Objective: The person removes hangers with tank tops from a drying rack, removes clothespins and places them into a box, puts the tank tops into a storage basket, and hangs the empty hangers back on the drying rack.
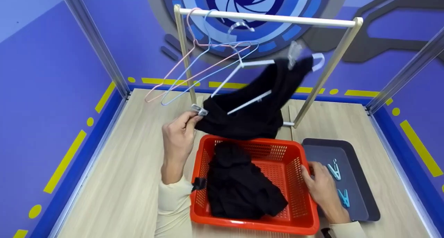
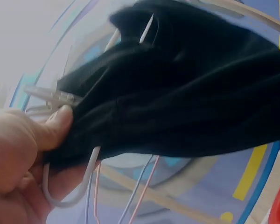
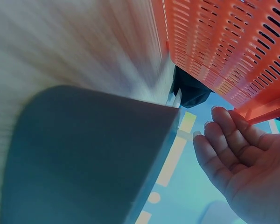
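Red basket: a red plastic basket with slotted walls stands nearest, on the pale wood-grain tabletop.
Cloth inside: a bunched black fabric piece lies in it, toward 9 o'clock.
Right hand: at the basket's 3 o'clock, the right hand is relaxed, thumb at the rim, other fingers softly bent outside the wall, not closed around anything.
Tray: just beyond that hand, also at 3 o'clock, a dark grey shallow rectangular tray holds a pale teal clothes peg and a brighter teal clothes peg.
Left hand: at 10 o'clock from the basket, the left hand pinches a garment corner between thumb and fingers, right beside a clear plastic clip.
Garment: that black cloth garment is at 12 o'clock, draped on a white plastic hanger and tilted up toward 2 o'clock.
Second clip: a blurred clear piece at the garment's upper end looks like another clip.
Spare hangers: at 11 o'clock, a pink wire hanger and a blue wire hanger hang from the rack.
Rack: a pale wooden frame with a straight rail stands farthest, at 12 o'clock, before the purple-blue wall.
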`<action>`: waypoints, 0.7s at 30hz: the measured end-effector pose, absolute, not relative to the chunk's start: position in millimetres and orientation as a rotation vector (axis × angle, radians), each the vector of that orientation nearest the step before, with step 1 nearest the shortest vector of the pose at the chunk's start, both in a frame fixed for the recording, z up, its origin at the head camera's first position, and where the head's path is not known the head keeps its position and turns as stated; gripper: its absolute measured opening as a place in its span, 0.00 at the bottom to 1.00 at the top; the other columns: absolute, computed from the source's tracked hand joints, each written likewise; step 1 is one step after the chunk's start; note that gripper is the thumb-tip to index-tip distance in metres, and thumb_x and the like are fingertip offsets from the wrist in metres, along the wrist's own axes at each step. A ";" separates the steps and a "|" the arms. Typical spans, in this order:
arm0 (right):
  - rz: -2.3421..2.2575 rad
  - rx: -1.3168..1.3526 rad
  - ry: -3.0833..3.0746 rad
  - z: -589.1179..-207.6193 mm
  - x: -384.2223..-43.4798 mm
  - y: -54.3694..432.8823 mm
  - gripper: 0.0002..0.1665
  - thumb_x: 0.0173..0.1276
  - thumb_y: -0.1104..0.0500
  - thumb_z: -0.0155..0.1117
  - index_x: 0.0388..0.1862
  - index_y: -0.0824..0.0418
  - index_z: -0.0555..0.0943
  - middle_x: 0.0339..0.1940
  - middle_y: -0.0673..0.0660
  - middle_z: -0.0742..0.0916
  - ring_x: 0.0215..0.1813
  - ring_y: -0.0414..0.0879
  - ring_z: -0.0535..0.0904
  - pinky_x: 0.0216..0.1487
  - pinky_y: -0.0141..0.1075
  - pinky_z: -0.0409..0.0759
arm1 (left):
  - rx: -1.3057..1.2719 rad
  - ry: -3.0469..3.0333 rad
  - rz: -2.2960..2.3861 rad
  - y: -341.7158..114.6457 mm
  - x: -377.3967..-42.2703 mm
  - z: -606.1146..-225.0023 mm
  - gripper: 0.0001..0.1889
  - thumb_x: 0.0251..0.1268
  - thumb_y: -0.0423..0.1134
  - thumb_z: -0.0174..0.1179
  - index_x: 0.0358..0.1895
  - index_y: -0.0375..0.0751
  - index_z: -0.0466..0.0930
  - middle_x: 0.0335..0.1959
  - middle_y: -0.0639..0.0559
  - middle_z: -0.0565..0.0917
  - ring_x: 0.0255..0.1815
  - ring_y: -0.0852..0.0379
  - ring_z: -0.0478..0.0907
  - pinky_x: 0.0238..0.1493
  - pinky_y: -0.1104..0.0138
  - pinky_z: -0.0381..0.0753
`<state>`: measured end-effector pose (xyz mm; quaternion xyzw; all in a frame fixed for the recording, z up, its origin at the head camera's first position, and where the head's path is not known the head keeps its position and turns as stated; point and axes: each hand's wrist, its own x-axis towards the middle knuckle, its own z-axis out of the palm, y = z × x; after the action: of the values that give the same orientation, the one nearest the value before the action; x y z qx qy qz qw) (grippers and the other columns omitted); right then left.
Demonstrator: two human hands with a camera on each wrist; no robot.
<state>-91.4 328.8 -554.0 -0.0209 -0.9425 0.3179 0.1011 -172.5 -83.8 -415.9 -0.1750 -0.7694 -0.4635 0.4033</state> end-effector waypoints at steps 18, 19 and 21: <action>0.909 -0.042 -2.754 -553.9 -90.8 327.8 0.19 0.83 0.53 0.60 0.54 0.69 0.81 0.44 0.62 0.85 0.45 0.54 0.79 0.48 0.56 0.83 | -0.633 -2.078 -1.250 -113.5 -148.0 -469.6 0.07 0.59 0.21 0.74 0.37 0.34 0.93 0.38 0.47 0.93 0.39 0.49 0.92 0.40 0.69 0.87; 0.906 -0.040 -2.752 -553.8 -91.2 327.7 0.18 0.83 0.53 0.61 0.54 0.69 0.82 0.43 0.62 0.85 0.45 0.54 0.79 0.48 0.56 0.83 | -0.637 -2.080 -1.257 -113.9 -146.6 -472.9 0.07 0.59 0.21 0.73 0.36 0.35 0.93 0.38 0.47 0.93 0.39 0.48 0.92 0.41 0.69 0.87; 0.896 -0.040 -2.748 -553.2 -92.0 328.1 0.18 0.83 0.54 0.61 0.54 0.70 0.82 0.43 0.62 0.85 0.45 0.55 0.80 0.48 0.56 0.83 | -0.644 -2.084 -1.273 -114.5 -144.5 -478.9 0.07 0.60 0.22 0.74 0.36 0.36 0.93 0.39 0.47 0.93 0.40 0.48 0.92 0.43 0.70 0.87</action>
<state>-92.0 328.1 -553.2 -0.0136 -0.9432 0.3076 0.1249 -144.5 -114.5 -478.9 -0.2430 -0.7863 -0.4804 0.3031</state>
